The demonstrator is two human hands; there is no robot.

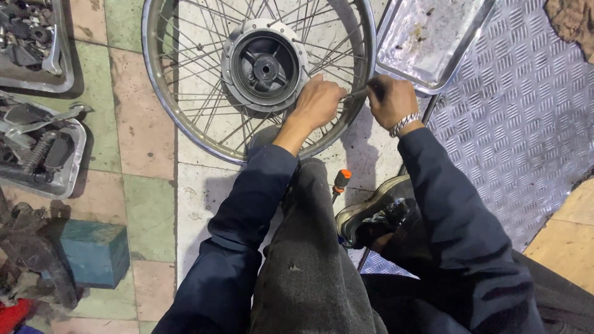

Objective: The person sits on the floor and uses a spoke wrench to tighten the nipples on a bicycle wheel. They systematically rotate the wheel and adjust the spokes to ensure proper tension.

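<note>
Spoked wheel (260, 68): flat on tiled floor, hub drum up, near rim just ahead of knees. Step in hand, by judgement: spoke work at near rim.
Left hand (317, 102): fingers curled shut on spokes.
Right hand (391, 99): fist closed on thin dark tool, probably spoke key; tip at rim. Next move calls for steady turn, wheel braced.
Steel tray (433, 68) beyond right hand: only grime.
Left trays (59, 170): dark greasy parts, spring.
Blue block (93, 250).
</note>
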